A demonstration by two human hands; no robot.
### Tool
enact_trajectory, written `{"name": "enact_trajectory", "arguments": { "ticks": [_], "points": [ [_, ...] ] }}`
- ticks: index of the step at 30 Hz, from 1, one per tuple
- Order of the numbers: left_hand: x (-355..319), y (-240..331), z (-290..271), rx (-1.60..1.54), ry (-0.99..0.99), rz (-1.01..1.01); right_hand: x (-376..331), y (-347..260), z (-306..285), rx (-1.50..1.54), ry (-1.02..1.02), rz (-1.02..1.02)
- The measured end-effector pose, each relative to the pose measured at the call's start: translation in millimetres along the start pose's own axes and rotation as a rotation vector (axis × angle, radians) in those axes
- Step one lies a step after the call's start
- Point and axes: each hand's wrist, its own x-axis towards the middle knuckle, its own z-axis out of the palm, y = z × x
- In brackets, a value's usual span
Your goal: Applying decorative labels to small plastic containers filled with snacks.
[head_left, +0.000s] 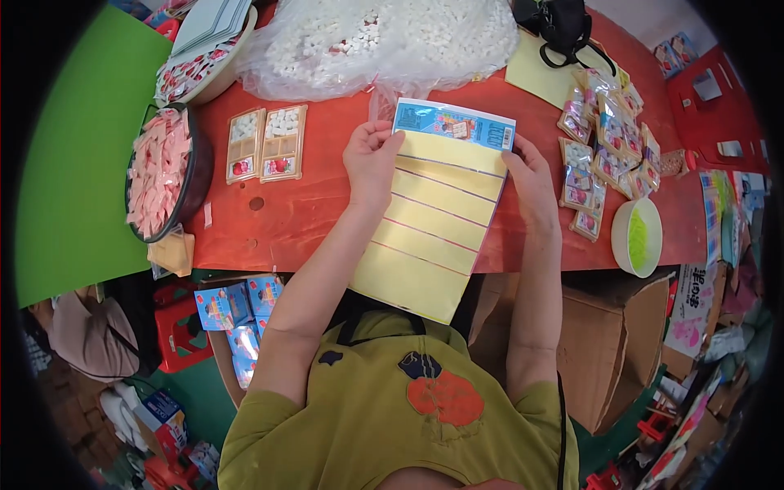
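Both hands hold up a sheet of yellow-backed labels (433,237), its top strip printed in blue with small pictures. My left hand (369,159) pinches the sheet's upper left edge between thumb and fingers. At the upper right edge, my right hand (532,181) grips it the same way. Thin coloured lines cross the yellow part, and its lower end hangs past the table edge over my lap. Left of the sheet, two shallow packs (280,142) with white pieces, tan compartments and red-printed sachets lie side by side on the red table (314,208).
A dark tub of pink sachets (161,175) stands at the left. White pieces fill a big clear bag (367,41) at the back. On the right are several filled packs (611,135) in a heap and a bowl of green bits (636,237). Below is a cardboard box (608,351).
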Motion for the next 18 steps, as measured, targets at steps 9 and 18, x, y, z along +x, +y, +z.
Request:
{"name": "enact_trajectory", "arguments": {
  "ticks": [9, 18],
  "points": [
    [-18, -3, 22, 0.679, 0.070, 0.571, -20, 18, -10, 0.145, 0.261, 0.008],
    [-46, -29, 88, 0.640, -0.488, 0.917, -36, 25, -15, 0.386, 0.157, 0.086]
  ]
}}
